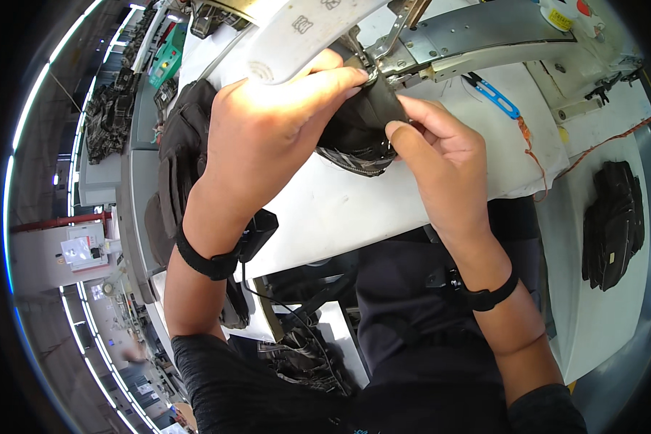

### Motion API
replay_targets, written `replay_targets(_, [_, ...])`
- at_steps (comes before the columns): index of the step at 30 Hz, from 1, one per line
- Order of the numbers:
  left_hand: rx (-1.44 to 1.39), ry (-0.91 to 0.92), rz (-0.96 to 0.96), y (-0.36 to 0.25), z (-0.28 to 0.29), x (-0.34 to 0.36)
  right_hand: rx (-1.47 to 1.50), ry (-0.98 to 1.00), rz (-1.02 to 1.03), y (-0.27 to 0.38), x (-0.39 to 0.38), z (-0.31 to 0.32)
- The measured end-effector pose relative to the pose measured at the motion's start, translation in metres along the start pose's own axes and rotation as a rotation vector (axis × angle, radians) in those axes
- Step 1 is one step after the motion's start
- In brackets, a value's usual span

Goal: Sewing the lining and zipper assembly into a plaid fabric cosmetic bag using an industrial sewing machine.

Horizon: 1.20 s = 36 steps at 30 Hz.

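A black fabric piece (365, 119), bag-like with a zipper along its lower edge, lies under the head of a sewing machine (304, 36). My left hand (264, 123) is closed, thumb and fingertips pinching the fabric's upper edge close to the presser foot. On the other side, my right hand (445, 152) grips the right edge of the same piece between thumb and forefinger. The fabric partly hides the needle area, and the machine's white arm covers some of my left fingers. Both wrists wear black straps with small dark devices.
Blue thread snips (495, 94) tied to an orange cord (532, 148) lie right of the machine. Dark fabric pieces (181, 166) are piled at the left edge of the white worktable (304, 224). More dark pieces (615, 224) lie at right. A green box (168, 54) stands far left.
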State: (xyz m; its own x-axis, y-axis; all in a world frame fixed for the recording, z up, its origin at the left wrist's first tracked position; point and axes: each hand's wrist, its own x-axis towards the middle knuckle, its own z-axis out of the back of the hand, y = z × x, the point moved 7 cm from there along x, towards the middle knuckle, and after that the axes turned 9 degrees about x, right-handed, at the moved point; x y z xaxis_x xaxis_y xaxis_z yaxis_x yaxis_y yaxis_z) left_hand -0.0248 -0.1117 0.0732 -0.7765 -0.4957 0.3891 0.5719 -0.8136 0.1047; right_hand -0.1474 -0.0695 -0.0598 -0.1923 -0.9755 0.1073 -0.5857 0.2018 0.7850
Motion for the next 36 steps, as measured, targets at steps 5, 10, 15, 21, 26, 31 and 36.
replay_targets(5, [0.039,-0.011,0.105,-0.014,-0.001,0.002,-0.015,0.002,0.005,0.001,0.005,0.001])
replay_targets(10, [0.065,-0.091,0.315,-0.024,-0.002,0.003,-0.034,0.007,0.013,0.002,0.007,0.003])
replay_targets(15, [0.166,-0.221,0.379,-0.045,-0.012,0.000,-0.015,0.021,0.057,-0.005,0.007,0.005])
replay_targets(21, [0.091,-0.323,0.627,-0.052,-0.019,-0.009,0.007,0.025,-0.019,0.000,0.005,0.005])
replay_targets(26, [0.061,-0.374,0.704,-0.059,-0.024,-0.011,0.127,0.031,-0.062,0.005,0.004,-0.002])
replay_targets(31, [0.066,-0.281,0.725,-0.066,-0.024,-0.007,0.174,-0.004,-0.085,0.009,0.006,0.005])
replay_targets(36, [0.099,-0.253,0.571,-0.066,-0.015,-0.029,0.124,0.018,0.023,0.009,0.011,0.004])
